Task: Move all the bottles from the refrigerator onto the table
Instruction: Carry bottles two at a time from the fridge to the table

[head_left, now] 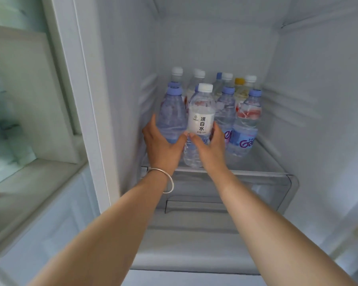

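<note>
left hand grips blue-capped bottle | right hand grips white-capped bottle | more bottles crowd behind and beside it on fridge shelf

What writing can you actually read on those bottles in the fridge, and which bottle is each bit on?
"凉白水": white label of the white-capped bottle at the front, held between both hands.
"Ga", cut off: blue label of the purple-capped bottle at front right.
"e", partly hidden: label of the purple-capped bottle behind the right hand.
Small print and logo on the white label: too blurred to read.
Back-row labels: unreadable.
</note>
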